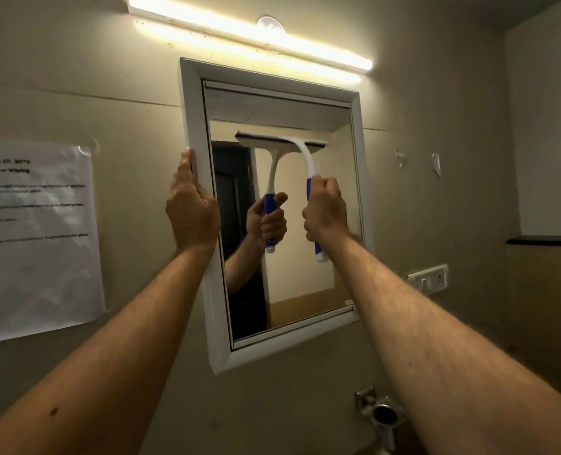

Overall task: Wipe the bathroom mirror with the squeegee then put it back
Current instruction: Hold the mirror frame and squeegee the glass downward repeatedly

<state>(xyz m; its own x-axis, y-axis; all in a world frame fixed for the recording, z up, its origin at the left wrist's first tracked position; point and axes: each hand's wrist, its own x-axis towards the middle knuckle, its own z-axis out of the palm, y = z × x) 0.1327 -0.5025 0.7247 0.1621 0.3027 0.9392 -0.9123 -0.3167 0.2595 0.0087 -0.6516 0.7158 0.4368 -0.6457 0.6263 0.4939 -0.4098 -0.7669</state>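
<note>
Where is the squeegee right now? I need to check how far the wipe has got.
The squeegee is in the right hand, its blade against the upper part of the mirror, right of the left hand gripping the frame.

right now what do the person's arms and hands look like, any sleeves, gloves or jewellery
Both arms are bare as far up as the picture shows: no sleeves in view. The left hand and right hand wear no gloves, and no rings, watch or bands show at either wrist. The forearms carry fine hair, and the left forearm has a small dark mark near the picture's lower left.
</note>
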